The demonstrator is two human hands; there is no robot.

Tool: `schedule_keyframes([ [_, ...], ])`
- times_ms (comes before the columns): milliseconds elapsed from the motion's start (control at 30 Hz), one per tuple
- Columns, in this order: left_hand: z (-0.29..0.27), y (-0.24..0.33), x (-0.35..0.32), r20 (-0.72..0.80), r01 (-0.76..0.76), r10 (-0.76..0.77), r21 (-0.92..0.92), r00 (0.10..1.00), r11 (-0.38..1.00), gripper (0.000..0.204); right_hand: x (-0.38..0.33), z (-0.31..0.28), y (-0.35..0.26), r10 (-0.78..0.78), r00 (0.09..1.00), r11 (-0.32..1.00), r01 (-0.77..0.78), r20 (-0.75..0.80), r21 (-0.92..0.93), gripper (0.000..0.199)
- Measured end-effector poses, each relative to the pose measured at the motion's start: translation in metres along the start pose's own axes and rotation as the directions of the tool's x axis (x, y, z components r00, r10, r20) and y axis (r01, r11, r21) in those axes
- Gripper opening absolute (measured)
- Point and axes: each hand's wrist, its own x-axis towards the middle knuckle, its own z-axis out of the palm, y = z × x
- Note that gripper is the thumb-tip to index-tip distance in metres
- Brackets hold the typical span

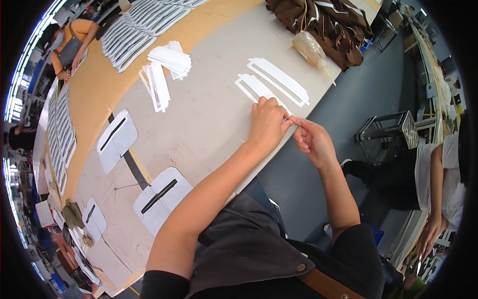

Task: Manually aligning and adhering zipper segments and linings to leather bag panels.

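Note:
My left hand (pixel 267 122) rests at the table's right edge, its fingers closed over the near end of a white strip frame (pixel 259 88), a flat paper-like piece with a long cut-out. My right hand (pixel 314 141) is just beyond the table edge, with thumb and forefinger pinched at that same end, touching the left fingertips. What the pinch holds is mostly hidden by the fingers. A second white strip frame (pixel 281 81) lies flat beside the first. Farther left sits a loose stack of similar white strips (pixel 169 61).
A translucent bottle with a pointed nozzle (pixel 309 50) lies by brown garment pieces (pixel 333 25). Pale panels with black slots (pixel 167 194) lie left of my left arm. Rows of grey-white pieces (pixel 134 35) line the far side. Co-workers (pixel 74 42) are left and right; a stool (pixel 393 130) stands right.

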Motion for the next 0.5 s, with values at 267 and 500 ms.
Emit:
schedule_keyframes([
  [267,-0.018,-0.009,-0.013,-0.368,-0.062,0.026,-0.086,0.93,0.994,0.01,0.003,-0.007,0.022,-0.203,0.973,0.938,0.159,-0.114,-0.307,0.031],
  [500,-0.149,0.004,-0.058,-0.479,0.022,-0.252,-0.435,0.841,0.9,0.012,0.001,0.011,0.02,-0.373,0.926,0.833,0.31,-0.052,-0.458,0.034],
])
